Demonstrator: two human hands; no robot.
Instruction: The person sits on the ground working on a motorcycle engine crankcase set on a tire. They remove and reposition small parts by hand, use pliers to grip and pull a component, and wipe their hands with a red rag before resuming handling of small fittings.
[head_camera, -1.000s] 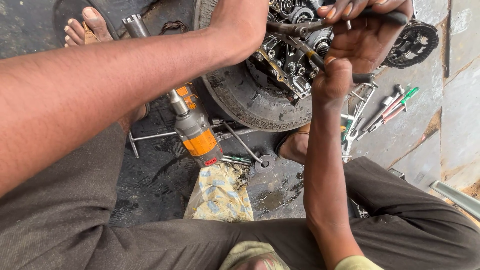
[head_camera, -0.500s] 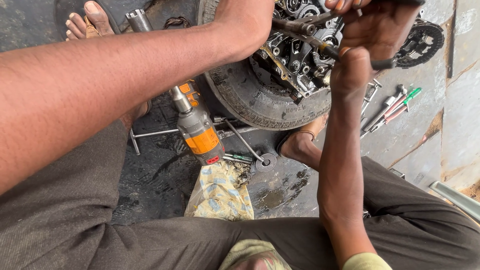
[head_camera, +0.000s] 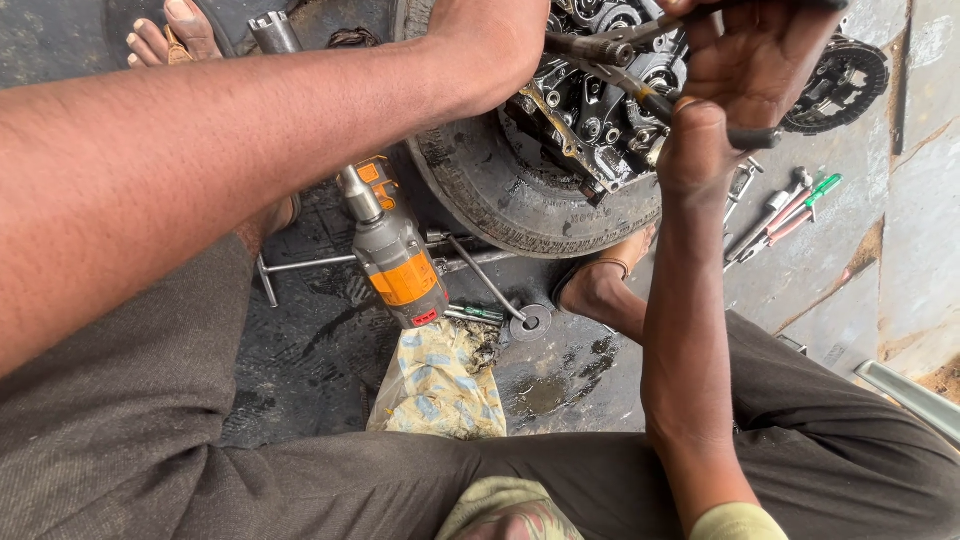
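My left hand (head_camera: 495, 35) reaches across the top of the view and is closed on a dark metal bar (head_camera: 597, 46) that sticks out over a greasy engine (head_camera: 600, 120). My right hand (head_camera: 765, 60) is over the engine's right side, its fingers wrapped around a black-handled tool (head_camera: 752, 137) whose shaft runs toward the bar. The fingertips of both hands are partly cut off by the frame's top edge. The engine rests on a worn tyre (head_camera: 500, 205) lying flat on the ground.
An orange and grey power driver (head_camera: 395, 255) lies on the oily floor by a cross wrench (head_camera: 300, 264) and a patterned rag (head_camera: 445, 385). Green and red screwdrivers (head_camera: 800, 200) lie to the right. A toothed sprocket (head_camera: 855, 80) sits beyond. My sandalled foot (head_camera: 600, 285) is near the tyre.
Both hands have shifted up and to the right over the engine, the right hand turning the black-handled tool; the tools on the floor stay put.
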